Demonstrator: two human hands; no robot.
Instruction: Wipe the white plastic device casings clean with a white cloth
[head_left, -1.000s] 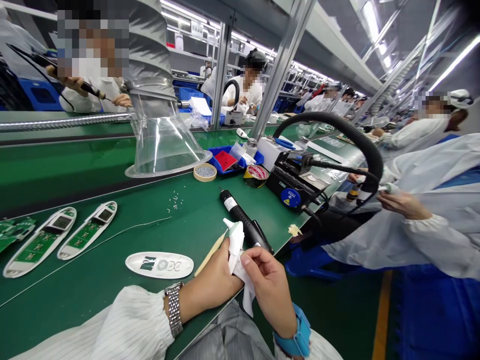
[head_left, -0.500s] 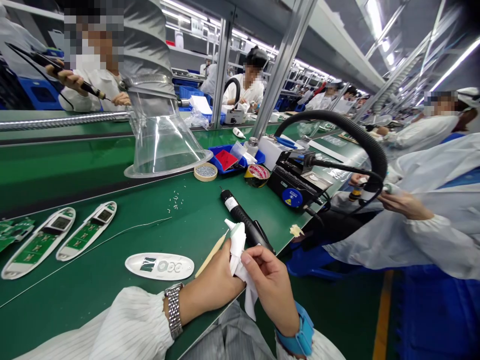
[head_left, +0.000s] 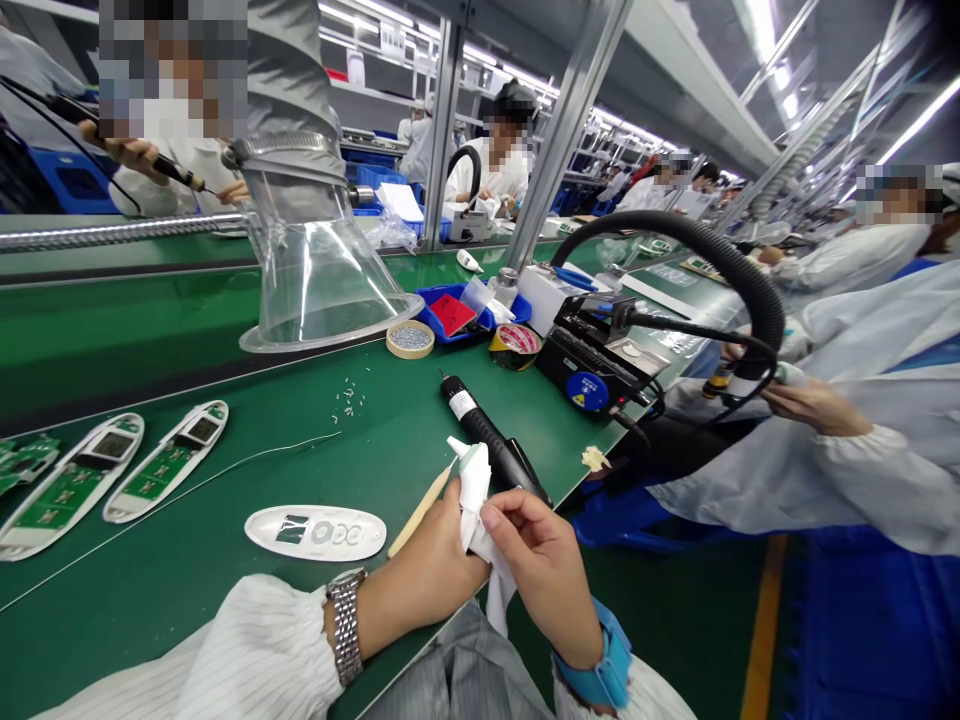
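Observation:
My left hand (head_left: pixel 427 560) is closed around a white handheld device (head_left: pixel 474 475) with a narrow pointed tip, its lower part hidden by my fingers. A white cloth (head_left: pixel 499 590) wraps the device and hangs down over the table edge. With thumb and forefinger my right hand (head_left: pixel 536 560) pinches this cloth beside the device. Just behind my hands lies a black electric screwdriver (head_left: pixel 487 432). A thin pale-yellow stick (head_left: pixel 421 508) rests against my left hand's side. Further left is a long white plastic shell (head_left: pixel 316 533) with a window and button openings.
Two shells with green circuit boards (head_left: pixel 166 465) lie at left, near a thin wire (head_left: pixel 247 462). Loose small parts (head_left: pixel 349 400), a dish of screws (head_left: pixel 410 340), a tape roll (head_left: pixel 515 346), a blue tray (head_left: pixel 431 298) and a black machine (head_left: pixel 570 370) stand behind. A clear fume hood (head_left: pixel 322 280) hangs above. Co-workers sit around.
Both hands keep nearly the same hold on the device and cloth. The view has shifted slightly, moving the shells at left a little further left.

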